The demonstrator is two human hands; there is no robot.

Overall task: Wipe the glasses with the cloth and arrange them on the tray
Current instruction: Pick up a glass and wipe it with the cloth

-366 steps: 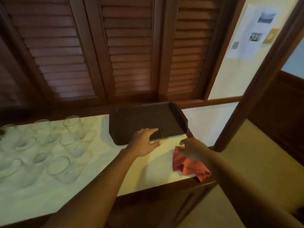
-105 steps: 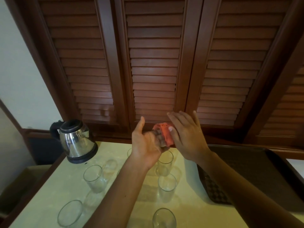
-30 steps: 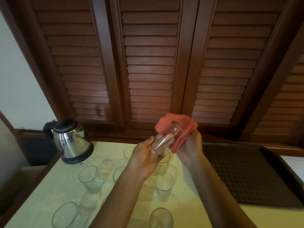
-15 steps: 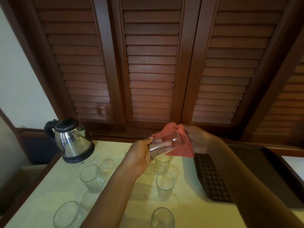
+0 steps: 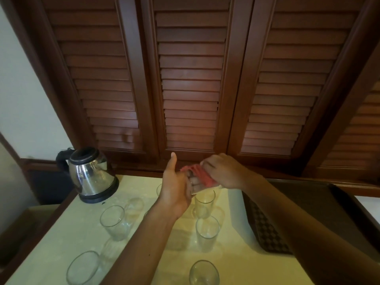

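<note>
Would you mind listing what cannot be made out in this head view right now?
- Held glass: mostly hidden by the left hand, the right hand and the red cloth; how clean it is cannot be told.
- Tray: its near part is covered by the right forearm, so whether any glass stands there is unclear.
- Nearest glass: cut off by the bottom edge.
- Kettle: contents not visible.

Dim, warm indoor light; brightest on the pale countertop (image 5: 236,262), glowing yellow-green; soft arm shadows across it; small glare spots on the steel kettle (image 5: 90,175); shutters (image 5: 191,79) dark and low in contrast; wide-angle bending toward the edges; slightly soft overall, hands mildly blurred.
</note>
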